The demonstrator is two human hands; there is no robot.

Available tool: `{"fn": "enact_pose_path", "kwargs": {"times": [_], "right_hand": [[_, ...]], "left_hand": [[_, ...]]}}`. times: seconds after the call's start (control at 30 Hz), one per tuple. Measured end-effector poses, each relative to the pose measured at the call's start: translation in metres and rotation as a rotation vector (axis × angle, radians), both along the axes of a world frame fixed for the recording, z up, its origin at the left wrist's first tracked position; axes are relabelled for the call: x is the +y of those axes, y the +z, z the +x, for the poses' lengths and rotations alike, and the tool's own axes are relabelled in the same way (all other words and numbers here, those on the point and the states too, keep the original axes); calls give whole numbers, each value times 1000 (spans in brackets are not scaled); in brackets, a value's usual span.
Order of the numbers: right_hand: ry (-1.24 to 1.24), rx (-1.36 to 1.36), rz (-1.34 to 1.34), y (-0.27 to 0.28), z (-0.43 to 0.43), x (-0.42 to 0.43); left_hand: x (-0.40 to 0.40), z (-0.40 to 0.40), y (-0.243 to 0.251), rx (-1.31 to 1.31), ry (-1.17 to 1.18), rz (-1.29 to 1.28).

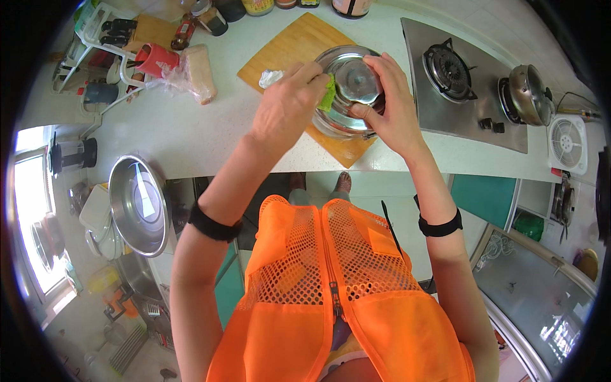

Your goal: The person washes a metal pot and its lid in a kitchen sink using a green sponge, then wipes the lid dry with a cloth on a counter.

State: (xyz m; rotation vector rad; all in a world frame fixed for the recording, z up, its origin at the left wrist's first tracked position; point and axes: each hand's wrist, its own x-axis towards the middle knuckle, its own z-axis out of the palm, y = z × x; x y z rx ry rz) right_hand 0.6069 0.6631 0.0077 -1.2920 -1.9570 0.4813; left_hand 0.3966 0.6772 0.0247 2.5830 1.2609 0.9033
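Note:
A round, shiny vessel [341, 112] of metal or glass sits over a wooden cutting board [291, 43]; its exact kind is hard to tell. My left hand [293, 102] pinches a green sponge or cloth [328, 95] against the left side of the vessel. Over its right side curves my right hand [394, 102], thumb and fingers spread around the raised round middle. A crumpled white wad [270, 79] lies on the board just left of my left hand.
A steel gas hob [448, 110] with a lidded pot [527, 95] lies to the right. On the left are wrapped bread [200, 74], a red cup [160, 59] and a knife block [152, 33]. Jars [210, 19] line the back. A large steel basin [138, 205] stands lower left.

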Motion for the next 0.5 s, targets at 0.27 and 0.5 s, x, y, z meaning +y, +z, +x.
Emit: {"fn": "enact_pose_path", "kwargs": {"times": [0.27,0.5], "right_hand": [[87,1,28,-9,11,4],[120,101,-45,-7,11,5]], "left_hand": [[-58,45,-1,-92,-3,-21],[-33,-10,-3,-130,144,-78]]}}
